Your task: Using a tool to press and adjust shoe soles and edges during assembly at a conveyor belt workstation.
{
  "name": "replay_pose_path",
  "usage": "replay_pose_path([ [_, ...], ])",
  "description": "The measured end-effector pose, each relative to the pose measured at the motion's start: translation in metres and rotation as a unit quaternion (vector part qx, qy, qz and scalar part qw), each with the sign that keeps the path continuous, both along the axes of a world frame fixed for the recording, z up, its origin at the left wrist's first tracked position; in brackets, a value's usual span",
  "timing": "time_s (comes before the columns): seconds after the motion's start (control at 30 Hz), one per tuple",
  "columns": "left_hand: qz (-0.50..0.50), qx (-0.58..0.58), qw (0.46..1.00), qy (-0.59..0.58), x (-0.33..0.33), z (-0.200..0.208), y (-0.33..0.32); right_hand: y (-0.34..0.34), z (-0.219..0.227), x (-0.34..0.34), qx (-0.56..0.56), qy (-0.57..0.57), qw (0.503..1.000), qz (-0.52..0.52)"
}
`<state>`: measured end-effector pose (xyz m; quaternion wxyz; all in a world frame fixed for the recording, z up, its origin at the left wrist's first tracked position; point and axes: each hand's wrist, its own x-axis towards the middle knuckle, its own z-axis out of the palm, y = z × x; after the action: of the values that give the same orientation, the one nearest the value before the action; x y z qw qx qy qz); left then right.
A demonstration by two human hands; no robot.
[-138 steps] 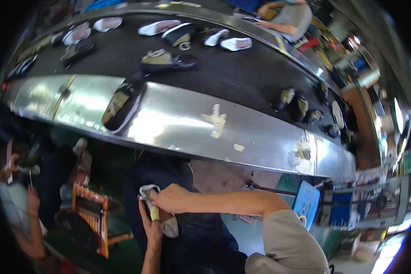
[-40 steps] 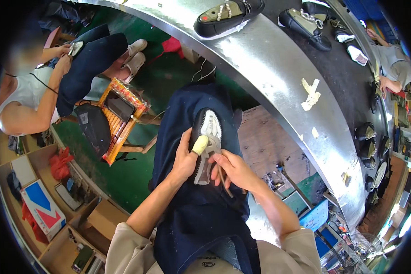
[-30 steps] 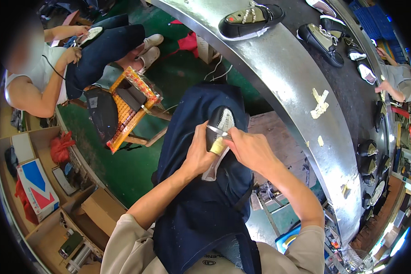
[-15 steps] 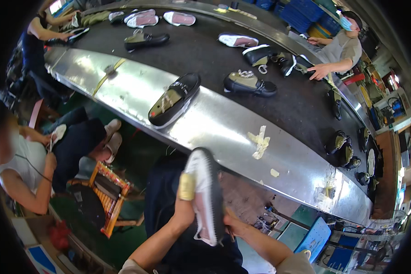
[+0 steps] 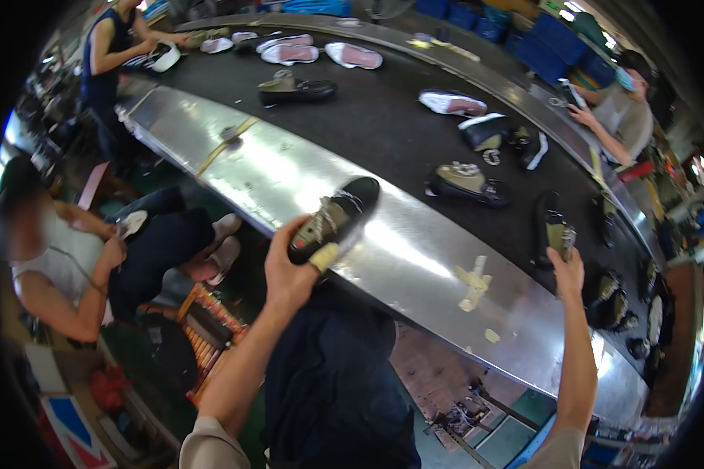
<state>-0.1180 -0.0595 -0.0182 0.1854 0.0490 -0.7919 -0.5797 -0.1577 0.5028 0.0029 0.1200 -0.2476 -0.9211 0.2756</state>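
My left hand point(image 5: 289, 270), with yellow tape around its thumb, grips the near end of a black shoe point(image 5: 343, 211) with an olive inside and a loose lace. The shoe is at the inner edge of the metal ledge point(image 5: 414, 273). My right hand point(image 5: 569, 273) is stretched out over the dark belt point(image 5: 383, 125), its fingers closed on the near end of another black and olive shoe point(image 5: 551, 227). Between them on the belt lies a black and olive shoe point(image 5: 468, 185). Whether my right hand holds a tool too is hidden.
More shoes lie along the belt, some with white soles turned up point(image 5: 353, 55). At the right end stands a cluster of dark shoes point(image 5: 606, 301). A seated person point(image 5: 62, 258) works at my left, another person point(image 5: 109, 55) beyond, and a masked person point(image 5: 622, 117) across the belt.
The shoe held sole-up above my lap has left there. My hands have parted: the left reached forward to the ledge shoe, the right went out over the belt. The view swung left.
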Motion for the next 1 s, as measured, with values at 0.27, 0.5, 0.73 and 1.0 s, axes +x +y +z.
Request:
replay_pose_path([
  [0.27,-0.069,0.132,0.943,-0.297,0.12,0.076,-0.052,-0.16,0.032,0.083,0.018,0.098,0.972,0.211],
  [0.5,-0.162,-0.115,0.906,-0.373,0.146,-0.027,-0.008,-0.319,-0.018,0.177,-0.54,-0.226,0.767,0.264],
  [0.73,-0.215,0.076,0.94,-0.255,0.172,-0.028,-0.009,-0.326,-0.016,0.228,-0.565,-0.33,0.674,0.343],
  [1.0,-0.237,0.039,0.95,-0.2,0.173,-0.034,0.005,-0.331,-0.011,0.23,-0.601,-0.346,0.663,0.282],
])
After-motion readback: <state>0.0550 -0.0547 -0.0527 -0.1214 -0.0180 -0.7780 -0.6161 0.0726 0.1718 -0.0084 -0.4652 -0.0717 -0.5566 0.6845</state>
